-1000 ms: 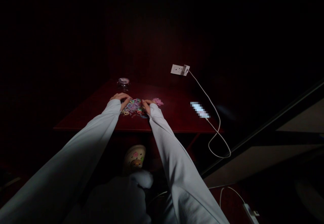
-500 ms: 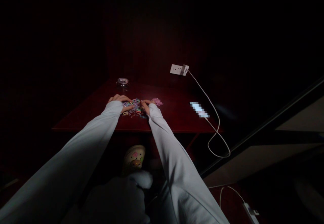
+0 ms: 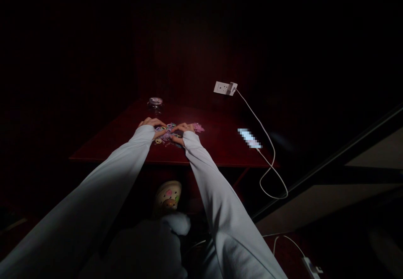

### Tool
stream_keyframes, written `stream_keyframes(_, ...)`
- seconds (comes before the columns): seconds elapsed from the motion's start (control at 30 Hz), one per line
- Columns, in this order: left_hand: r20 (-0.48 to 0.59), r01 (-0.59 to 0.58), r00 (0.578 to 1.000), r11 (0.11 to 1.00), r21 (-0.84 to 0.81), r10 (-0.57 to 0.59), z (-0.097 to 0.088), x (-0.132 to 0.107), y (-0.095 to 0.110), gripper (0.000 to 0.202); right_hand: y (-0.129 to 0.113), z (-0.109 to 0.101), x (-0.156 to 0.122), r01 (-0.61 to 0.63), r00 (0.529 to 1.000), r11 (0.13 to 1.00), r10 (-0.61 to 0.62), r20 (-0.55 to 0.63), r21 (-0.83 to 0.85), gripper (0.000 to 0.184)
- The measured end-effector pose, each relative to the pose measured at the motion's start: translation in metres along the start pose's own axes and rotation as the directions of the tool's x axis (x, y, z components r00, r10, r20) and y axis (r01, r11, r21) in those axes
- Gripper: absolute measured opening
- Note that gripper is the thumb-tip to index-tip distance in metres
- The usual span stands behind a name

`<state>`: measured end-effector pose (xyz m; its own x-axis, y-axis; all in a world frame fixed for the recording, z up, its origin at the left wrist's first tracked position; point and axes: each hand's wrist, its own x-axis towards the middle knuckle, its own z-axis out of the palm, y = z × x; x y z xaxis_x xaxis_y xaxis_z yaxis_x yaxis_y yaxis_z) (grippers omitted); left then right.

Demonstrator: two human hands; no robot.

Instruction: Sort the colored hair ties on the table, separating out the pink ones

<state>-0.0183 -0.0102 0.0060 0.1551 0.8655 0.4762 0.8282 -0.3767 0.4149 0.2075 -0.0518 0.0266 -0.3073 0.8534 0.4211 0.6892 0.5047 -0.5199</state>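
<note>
A: The tabletop [image 3: 217, 148] at mid-frame, what is it?
B: Dark red wood, polished, with a soft sheen near its centre.
A: And the little loops [image 3: 168, 131] you have piled there?
B: Smooth pastel rings that look like rubbery plastic.
A: The jar [image 3: 155, 106] just above them?
B: Clear and glossy, like glass, with a pale lid.
A: Your sleeves [image 3: 103, 186]?
B: Pale matt cloth, softly creased.
A: And on the right?
B: The cable [image 3: 267, 144] and socket [image 3: 222, 88] are smooth white plastic.

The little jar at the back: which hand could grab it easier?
Probably the left hand: the small clear jar with a pale lid stands just behind it; the right hand rests farther off, past the pile of colourful bands.
</note>
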Motion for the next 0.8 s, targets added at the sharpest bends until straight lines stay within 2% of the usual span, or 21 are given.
stream_keyframes(0.17,-0.016,-0.042,0.999,0.999,-0.012,0.041,0.003,0.001,-0.003,0.02,-0.008,-0.001,-0.004,0.06,0.996,0.992,-0.052,0.079,-0.107,0.018)
stream_keyframes(0.3,-0.063,-0.088,0.994,0.995,-0.039,0.085,0.005,0.002,-0.004,0.023,-0.008,0.001,-0.003,0.081,0.993,0.985,-0.067,0.097,-0.151,0.018)
stream_keyframes(0.57,-0.123,-0.235,0.968,0.965,-0.114,0.221,0.011,0.01,-0.018,0.03,-0.006,0.001,-0.002,0.045,0.997,0.994,-0.038,0.069,-0.104,0.011)
stream_keyframes(0.7,-0.197,-0.253,0.954,0.96,-0.12,0.227,0.012,0.007,-0.013,0.03,-0.008,-0.001,-0.001,0.028,0.998,0.995,-0.023,0.055,-0.094,0.013)
stream_keyframes(0.8,-0.171,-0.287,0.949,0.95,-0.12,0.265,0.013,0.005,-0.01,0.028,-0.007,-0.001,0.001,0.014,0.999,0.996,-0.01,0.039,-0.091,0.014)
